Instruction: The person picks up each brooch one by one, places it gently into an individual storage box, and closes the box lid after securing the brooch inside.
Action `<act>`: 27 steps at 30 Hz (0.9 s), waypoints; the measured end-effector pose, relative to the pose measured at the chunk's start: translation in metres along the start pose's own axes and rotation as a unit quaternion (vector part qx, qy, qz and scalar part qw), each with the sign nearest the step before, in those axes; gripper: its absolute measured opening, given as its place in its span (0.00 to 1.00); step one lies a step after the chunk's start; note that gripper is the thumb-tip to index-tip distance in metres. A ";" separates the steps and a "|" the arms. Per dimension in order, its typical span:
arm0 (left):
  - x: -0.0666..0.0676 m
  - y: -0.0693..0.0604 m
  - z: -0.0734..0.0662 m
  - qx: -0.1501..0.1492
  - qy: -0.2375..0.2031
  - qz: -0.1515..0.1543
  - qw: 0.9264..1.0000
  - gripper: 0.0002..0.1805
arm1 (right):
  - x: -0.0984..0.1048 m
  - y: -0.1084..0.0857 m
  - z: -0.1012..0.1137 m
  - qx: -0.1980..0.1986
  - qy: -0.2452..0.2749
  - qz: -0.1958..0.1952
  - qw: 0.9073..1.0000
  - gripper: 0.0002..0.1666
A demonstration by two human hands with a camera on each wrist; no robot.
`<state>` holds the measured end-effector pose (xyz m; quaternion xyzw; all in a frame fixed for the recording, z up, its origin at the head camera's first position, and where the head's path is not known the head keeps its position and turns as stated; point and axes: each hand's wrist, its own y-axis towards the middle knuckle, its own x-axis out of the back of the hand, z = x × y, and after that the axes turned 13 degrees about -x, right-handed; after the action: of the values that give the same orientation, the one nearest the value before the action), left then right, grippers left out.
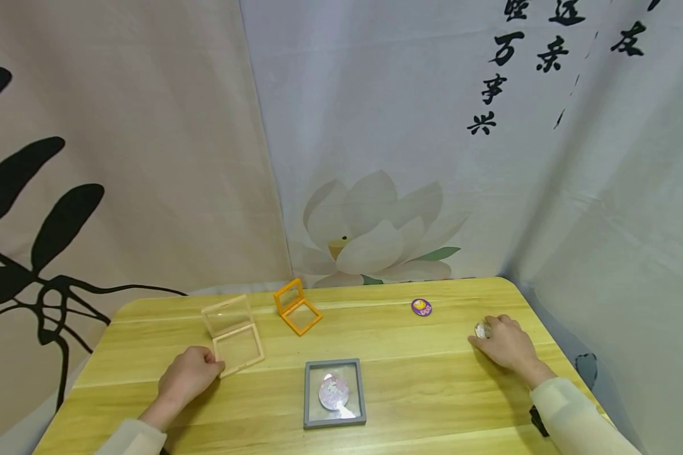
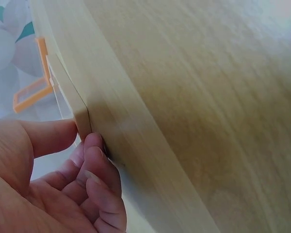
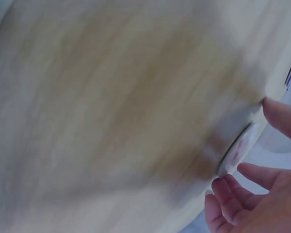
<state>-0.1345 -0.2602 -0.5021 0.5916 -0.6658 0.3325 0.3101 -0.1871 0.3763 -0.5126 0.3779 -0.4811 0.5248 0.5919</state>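
My left hand pinches the near left corner of a cream hinged frame, which lies opened out with its clear lid raised. In the left wrist view, thumb and fingertips meet the rim of that cream frame. At the right side of the table, my right hand reaches over a pale round badge lying flat. The right wrist view has the fingertips at the edge of this badge, with the thumb spread away from it.
A grey frame with a pinkish glittery disc seen in it lies front centre. Further back are an orange hinged frame, opened out, and a purple round badge. Printed cloth hangs behind the wooden table.
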 end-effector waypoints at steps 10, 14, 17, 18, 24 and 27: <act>0.001 -0.004 -0.002 -0.001 -0.006 0.007 1.000 0.17 | 0.000 0.004 -0.002 0.004 0.005 0.013 1.000 0.38; 0.001 -0.006 -0.002 -0.001 -0.005 0.009 1.000 0.16 | -0.001 0.008 -0.001 -0.001 0.020 0.022 1.000 0.36; 0.000 -0.006 -0.004 -0.005 -0.003 0.006 1.000 0.17 | 0.000 0.009 -0.002 -0.002 0.033 0.020 0.999 0.35; 0.000 -0.006 -0.004 -0.007 -0.001 0.005 1.000 0.17 | 0.001 0.009 -0.002 -0.002 0.036 0.018 0.999 0.34; -0.001 -0.009 -0.006 -0.008 0.003 0.003 1.000 0.18 | 0.003 0.011 -0.003 -0.002 0.052 0.006 0.999 0.33; -0.002 -0.010 -0.006 -0.004 0.002 0.005 1.000 0.17 | 0.006 0.012 -0.002 0.003 0.056 -0.009 0.998 0.32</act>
<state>-0.1242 -0.2546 -0.4994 0.5867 -0.6693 0.3323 0.3121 -0.1984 0.3813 -0.5079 0.3534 -0.4422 0.5413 0.6217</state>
